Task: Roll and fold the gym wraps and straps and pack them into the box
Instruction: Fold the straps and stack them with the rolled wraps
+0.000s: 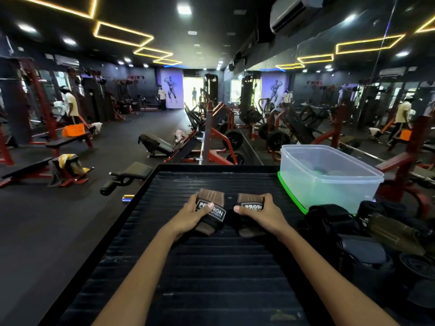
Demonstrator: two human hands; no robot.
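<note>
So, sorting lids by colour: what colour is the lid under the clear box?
Bright green lid, under the clear box; head view.

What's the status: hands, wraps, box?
Left hand, right hand each grip a brown labelled wrap. Clear plastic box open, far right. Nothing blocking.

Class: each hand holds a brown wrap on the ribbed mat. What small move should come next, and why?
Probably carry the brown wrap in the right hand across to the clear box. Both wraps look folded already, the box stands open just right of that hand, and the left hand holds its own wrap.
</note>
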